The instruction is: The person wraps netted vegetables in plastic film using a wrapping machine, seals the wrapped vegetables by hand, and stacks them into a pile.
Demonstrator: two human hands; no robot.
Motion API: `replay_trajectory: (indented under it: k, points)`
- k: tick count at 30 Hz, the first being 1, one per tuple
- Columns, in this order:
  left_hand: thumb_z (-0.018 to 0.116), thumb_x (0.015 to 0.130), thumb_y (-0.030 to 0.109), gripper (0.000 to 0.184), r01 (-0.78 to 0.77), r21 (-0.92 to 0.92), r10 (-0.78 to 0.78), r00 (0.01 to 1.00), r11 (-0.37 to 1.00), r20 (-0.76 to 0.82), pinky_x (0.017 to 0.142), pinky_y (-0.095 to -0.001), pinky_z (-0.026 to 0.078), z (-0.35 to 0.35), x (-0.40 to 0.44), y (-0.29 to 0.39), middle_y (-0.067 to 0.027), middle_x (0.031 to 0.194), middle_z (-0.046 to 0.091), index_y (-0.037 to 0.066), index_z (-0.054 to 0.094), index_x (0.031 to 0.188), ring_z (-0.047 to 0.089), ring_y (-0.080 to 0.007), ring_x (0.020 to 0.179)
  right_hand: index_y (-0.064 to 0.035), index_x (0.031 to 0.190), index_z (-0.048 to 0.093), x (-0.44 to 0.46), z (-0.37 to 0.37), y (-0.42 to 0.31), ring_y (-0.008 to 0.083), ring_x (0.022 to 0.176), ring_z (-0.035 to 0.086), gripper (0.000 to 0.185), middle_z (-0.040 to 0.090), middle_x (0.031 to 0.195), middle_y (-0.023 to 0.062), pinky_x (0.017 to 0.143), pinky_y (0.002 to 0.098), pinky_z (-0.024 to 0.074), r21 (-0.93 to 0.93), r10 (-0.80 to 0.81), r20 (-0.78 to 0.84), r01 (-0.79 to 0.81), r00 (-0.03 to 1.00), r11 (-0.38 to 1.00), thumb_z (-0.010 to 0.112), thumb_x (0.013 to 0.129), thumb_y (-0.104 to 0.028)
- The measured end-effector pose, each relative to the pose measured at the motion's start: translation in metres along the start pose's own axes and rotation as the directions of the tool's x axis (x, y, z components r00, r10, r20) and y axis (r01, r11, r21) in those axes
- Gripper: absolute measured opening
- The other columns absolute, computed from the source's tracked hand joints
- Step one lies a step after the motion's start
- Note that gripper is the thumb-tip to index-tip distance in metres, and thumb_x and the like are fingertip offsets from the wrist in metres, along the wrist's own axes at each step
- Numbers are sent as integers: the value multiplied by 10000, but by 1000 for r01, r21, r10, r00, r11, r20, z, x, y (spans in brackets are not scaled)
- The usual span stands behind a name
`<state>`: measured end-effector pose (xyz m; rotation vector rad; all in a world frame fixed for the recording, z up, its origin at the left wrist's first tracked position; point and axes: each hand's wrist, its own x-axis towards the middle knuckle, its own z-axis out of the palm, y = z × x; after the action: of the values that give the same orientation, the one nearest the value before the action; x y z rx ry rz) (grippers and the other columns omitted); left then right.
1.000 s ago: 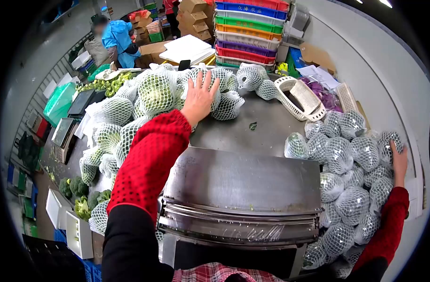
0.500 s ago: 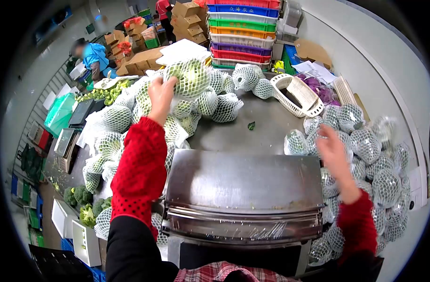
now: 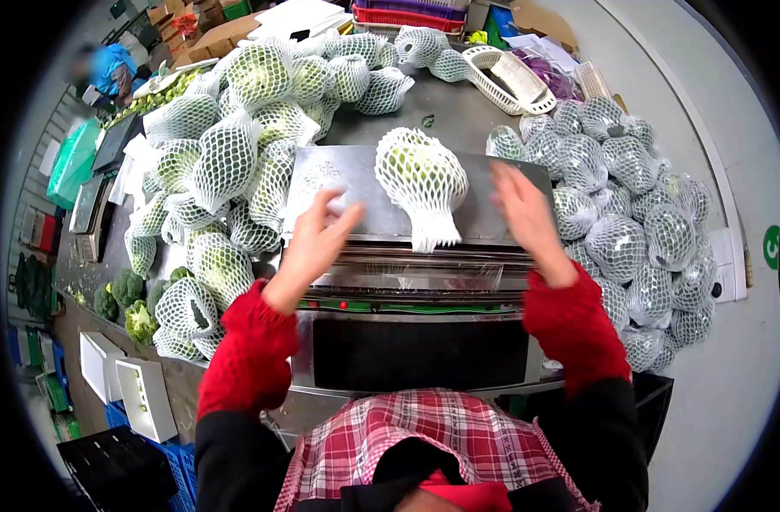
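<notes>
A pale green vegetable head in a white foam net (image 3: 420, 175) lies on the metal top plate (image 3: 339, 188) of a wrapping machine, the net's gathered end towards me. My left hand (image 3: 326, 235) hovers left of it over the plate's front edge, fingers apart and holding nothing. To the right is my right hand (image 3: 526, 213), empty too, with fingers stretched out and slightly blurred. Neither hand touches the vegetable. Clear film (image 3: 415, 271) runs across the machine just below the plate.
Foam-netted vegetables (image 3: 223, 162) are heaped on the left. Film-wrapped netted ones (image 3: 620, 243) pile up on the right. Bare broccoli (image 3: 128, 288) sits at the left edge. A white plastic basket (image 3: 492, 81) stands at the back. A person in blue (image 3: 113, 68) is far left.
The netted vegetable, held up by my left hand over the left heap before, now lies on the plate, released. Both hands have come in beside it; the view has tilted down.
</notes>
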<state>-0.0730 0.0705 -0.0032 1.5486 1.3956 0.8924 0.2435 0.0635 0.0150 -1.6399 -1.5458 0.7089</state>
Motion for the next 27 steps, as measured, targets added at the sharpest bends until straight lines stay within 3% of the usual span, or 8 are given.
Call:
replay_trajectory:
  k: [2,11,15,17,19,22,25,27]
  points:
    - [672,793,441,467,-129,787,247,968,603,-30,491,-400,469,-35,-35,-16,-198,531,570,-6,645,660,606,-341,513,-6,853,677,-42,-46,14,355,749,641,501,641,782,220,661,395,491,-380,95,75,-60,993,923,619,817,-502]
    - [654,764,450,469,22,915,-54,999,403,-1,532,-432,483,-34,-45,-12,-174,557,602,10,673,605,618,-334,538,-45,595,659,-70,11,27,312,585,624,476,606,572,145,564,411,473,-513,191,272,-25,943,858,642,787,-480]
    - [593,798,242,283,-105,622,72,994,776,77,526,-389,476,-36,-48,-38,-173,593,611,15,633,635,612,-319,549,4,690,590,-81,-12,20,218,527,604,324,610,580,103,508,337,469,-19,263,413,-281,872,960,565,887,-253]
    - [534,854,191,277,317,68,-320,878,946,357,486,-341,472,-59,-67,2,-151,590,624,14,576,645,606,-273,508,-20,746,526,-104,-38,-25,175,515,575,223,587,580,108,462,304,459,186,449,539,-621,712,762,499,918,-159]
    - [477,918,160,263,427,-478,-227,879,768,420,470,-303,486,-77,-70,31,-150,642,630,23,534,701,591,-232,497,-43,788,515,-104,-48,-44,196,509,574,180,595,610,158,431,322,459,628,203,542,-554,815,546,459,929,-141]
    - [448,940,119,239,-138,-777,164,985,614,-45,619,-316,538,-58,-15,106,-169,766,652,-3,539,756,632,-231,670,8,898,582,-27,-38,-93,244,688,632,194,646,793,196,621,321,517,963,-89,74,-48,993,267,427,936,-102]
    - [552,928,172,223,-533,-395,412,840,748,-352,750,-314,517,-21,100,89,-163,861,656,-4,546,791,629,-192,849,49,1028,602,69,7,-30,240,887,638,240,658,984,181,816,330,504,709,-155,-303,331,940,622,447,953,-119]
    - [511,969,147,191,-182,209,181,983,961,20,835,-284,477,-6,152,24,-132,981,670,-19,600,938,629,-170,916,51,1018,590,84,42,32,208,925,638,196,649,1068,151,849,342,508,617,102,2,-82,995,783,463,952,-82]
